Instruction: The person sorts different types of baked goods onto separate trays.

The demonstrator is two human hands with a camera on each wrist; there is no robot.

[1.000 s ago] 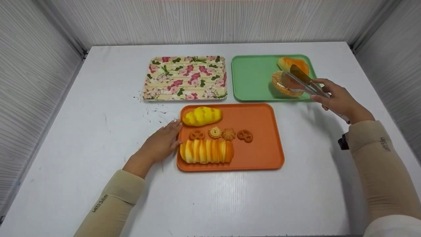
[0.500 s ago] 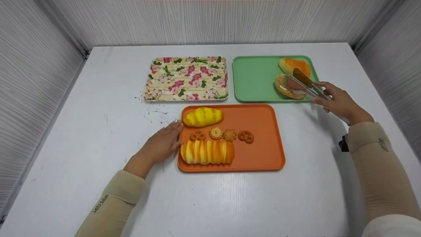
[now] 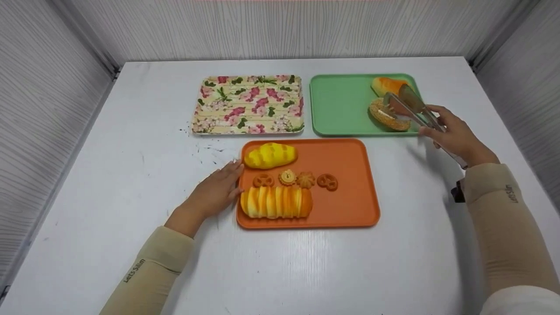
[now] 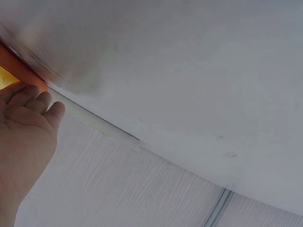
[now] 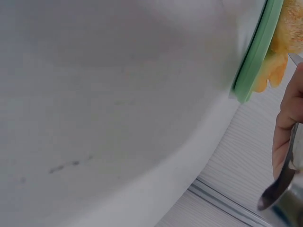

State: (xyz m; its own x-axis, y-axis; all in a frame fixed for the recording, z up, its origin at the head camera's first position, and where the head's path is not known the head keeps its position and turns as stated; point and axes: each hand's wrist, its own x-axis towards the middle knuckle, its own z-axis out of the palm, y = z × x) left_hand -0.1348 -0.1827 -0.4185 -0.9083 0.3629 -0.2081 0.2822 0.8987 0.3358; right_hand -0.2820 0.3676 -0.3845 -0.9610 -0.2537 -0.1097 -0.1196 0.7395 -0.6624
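Note:
My right hand (image 3: 455, 133) grips metal tongs (image 3: 425, 119) over the right side of the green tray (image 3: 337, 105). The tong arms stand apart at a sesame bagel (image 3: 379, 115), which lies on that tray and is partly covered by them. Behind the bagel is an orange-topped bread roll (image 3: 385, 86). In the right wrist view, the right hand (image 5: 288, 120) shows at the edge, near the bagel (image 5: 289, 29). My left hand (image 3: 213, 192), fingers extended, touches the left rim of the orange tray (image 3: 345, 210).
On the orange tray lie a yellow bread (image 3: 270, 155), a sliced-looking loaf (image 3: 276, 202), two pretzels, one being the right pretzel (image 3: 327, 182), and two cookies, one a flower-shaped cookie (image 3: 305, 180). A floral tray (image 3: 249, 105) stands left of the green one. Walls enclose the table.
The bagel has come down onto the green tray, shifting slightly right. The tong arms have spread apart, and my right hand has moved slightly right. My left hand stays at the orange tray.

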